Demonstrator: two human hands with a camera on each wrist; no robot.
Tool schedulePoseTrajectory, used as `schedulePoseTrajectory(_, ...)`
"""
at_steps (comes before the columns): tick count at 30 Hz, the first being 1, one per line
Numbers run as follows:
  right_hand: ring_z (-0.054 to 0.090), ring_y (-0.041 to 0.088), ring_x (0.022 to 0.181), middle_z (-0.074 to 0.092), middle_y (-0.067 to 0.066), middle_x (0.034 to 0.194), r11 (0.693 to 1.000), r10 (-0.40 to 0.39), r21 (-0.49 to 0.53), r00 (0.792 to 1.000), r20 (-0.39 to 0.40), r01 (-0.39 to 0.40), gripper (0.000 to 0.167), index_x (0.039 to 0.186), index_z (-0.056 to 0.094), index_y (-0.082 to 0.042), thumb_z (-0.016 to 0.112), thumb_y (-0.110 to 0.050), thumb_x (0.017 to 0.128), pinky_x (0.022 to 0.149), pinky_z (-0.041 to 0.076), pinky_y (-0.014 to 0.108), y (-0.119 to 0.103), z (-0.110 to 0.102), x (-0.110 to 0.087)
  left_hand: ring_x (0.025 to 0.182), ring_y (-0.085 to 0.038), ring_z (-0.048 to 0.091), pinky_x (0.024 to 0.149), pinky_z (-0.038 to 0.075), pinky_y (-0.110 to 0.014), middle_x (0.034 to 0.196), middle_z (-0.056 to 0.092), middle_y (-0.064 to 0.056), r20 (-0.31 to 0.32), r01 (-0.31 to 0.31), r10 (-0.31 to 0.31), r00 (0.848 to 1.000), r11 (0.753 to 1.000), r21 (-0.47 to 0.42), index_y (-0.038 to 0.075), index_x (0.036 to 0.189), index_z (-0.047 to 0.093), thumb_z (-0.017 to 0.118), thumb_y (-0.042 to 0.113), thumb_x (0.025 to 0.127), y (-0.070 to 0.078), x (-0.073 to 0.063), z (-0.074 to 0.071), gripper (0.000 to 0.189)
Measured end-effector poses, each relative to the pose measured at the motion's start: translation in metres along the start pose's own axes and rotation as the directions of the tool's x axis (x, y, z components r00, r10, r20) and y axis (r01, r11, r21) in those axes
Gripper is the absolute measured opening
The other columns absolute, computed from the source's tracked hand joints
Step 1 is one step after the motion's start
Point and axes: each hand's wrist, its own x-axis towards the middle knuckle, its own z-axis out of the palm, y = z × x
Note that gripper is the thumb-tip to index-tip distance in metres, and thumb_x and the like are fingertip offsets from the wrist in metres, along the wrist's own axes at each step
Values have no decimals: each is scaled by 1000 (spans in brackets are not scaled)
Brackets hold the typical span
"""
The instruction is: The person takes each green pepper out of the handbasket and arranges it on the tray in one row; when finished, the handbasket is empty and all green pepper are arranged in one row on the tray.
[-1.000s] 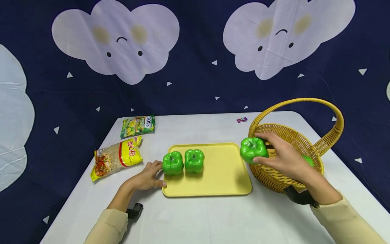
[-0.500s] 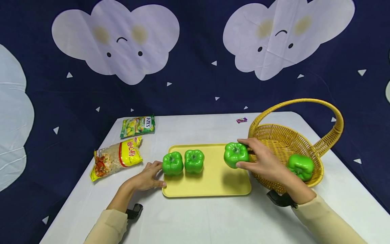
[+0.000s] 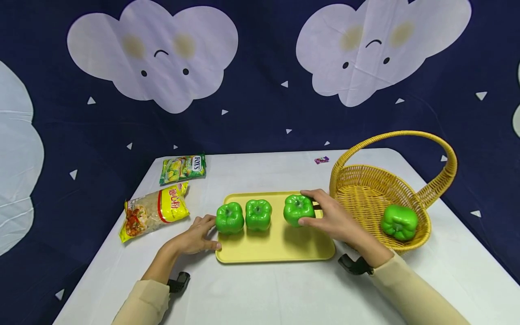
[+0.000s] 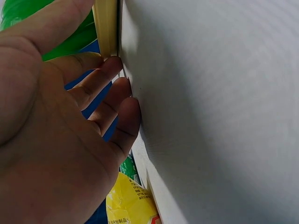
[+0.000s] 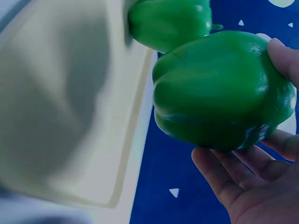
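Observation:
My right hand (image 3: 329,216) grips a green bell pepper (image 3: 297,211) between thumb and fingers, over the right half of the yellow tray (image 3: 280,248). In the right wrist view the held bell pepper (image 5: 219,93) hangs apart from the tray surface. Two more green bell peppers stand side by side on the tray's left part, one left bell pepper (image 3: 229,218) and one beside it (image 3: 258,215). At the tray's left edge rests my left hand (image 3: 197,237), its thumb and extended fingers touching the rim. Its fingers (image 4: 124,116) reach down to the tabletop.
A wicker basket (image 3: 361,176) with a tall handle stands at the right, a green bell pepper (image 3: 400,222) inside. Left of the tray lie a noodle bag (image 3: 152,210) and a green candy bag (image 3: 183,169). A small purple wrapped candy (image 3: 321,160) lies near the back edge.
My right hand has carried the bell pepper leftward from the basket to above the tray's right half. The bell pepper in the basket is now uncovered. My left hand stays in place.

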Motion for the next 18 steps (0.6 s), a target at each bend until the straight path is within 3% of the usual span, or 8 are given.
schedulePoseTrajectory(18, 56, 33, 111, 49, 20, 129, 992, 47, 119, 998, 46, -52, 71, 136, 43, -3, 78, -23, 77, 92, 51, 43, 13, 31, 17, 124, -32, 34, 105, 29, -59, 139, 42, -14, 0, -1, 1, 1000, 1000, -4, 8, 143, 40, 76, 34, 77, 1, -1, -1, 80)
